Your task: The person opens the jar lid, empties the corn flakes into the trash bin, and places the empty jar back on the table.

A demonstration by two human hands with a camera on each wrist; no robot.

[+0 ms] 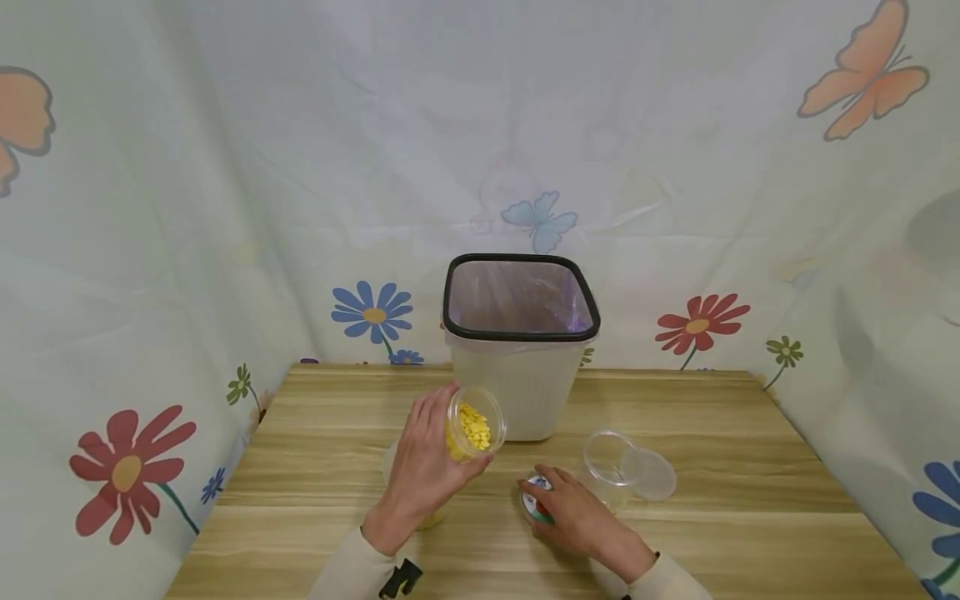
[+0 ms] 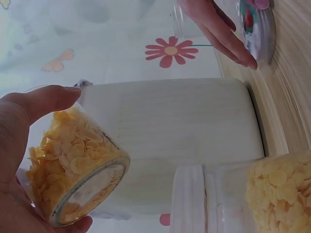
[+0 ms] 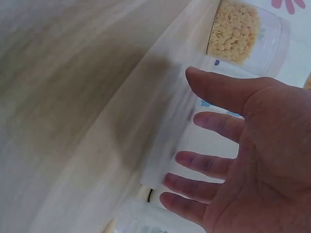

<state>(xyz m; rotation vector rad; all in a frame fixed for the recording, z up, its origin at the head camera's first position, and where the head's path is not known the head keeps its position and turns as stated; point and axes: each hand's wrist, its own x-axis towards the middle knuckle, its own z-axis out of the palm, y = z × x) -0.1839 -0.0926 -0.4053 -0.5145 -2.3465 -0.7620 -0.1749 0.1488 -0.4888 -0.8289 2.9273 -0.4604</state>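
My left hand [image 1: 420,475] grips a clear open jar of yellow flakes [image 1: 474,427], tilted with its mouth toward the white bin [image 1: 517,392]. In the left wrist view the jar [image 2: 73,170] sits between thumb and fingers. A second flake-filled jar with a white lid [image 2: 272,194] lies on the table beneath that hand. My right hand [image 1: 562,508] lies flat with straight fingers over a small round colourful lid [image 1: 532,498]. The right wrist view shows that hand [image 3: 243,160] with its palm open and fingers spread, and a jar of flakes [image 3: 243,31] beyond them.
The bin has a black rim [image 1: 521,260] and a purple liner, and stands at the back middle of the wooden table [image 1: 750,517]. An empty clear tub [image 1: 609,462] and its clear lid [image 1: 654,475] sit right of my right hand. Flowered cloth hangs on all sides.
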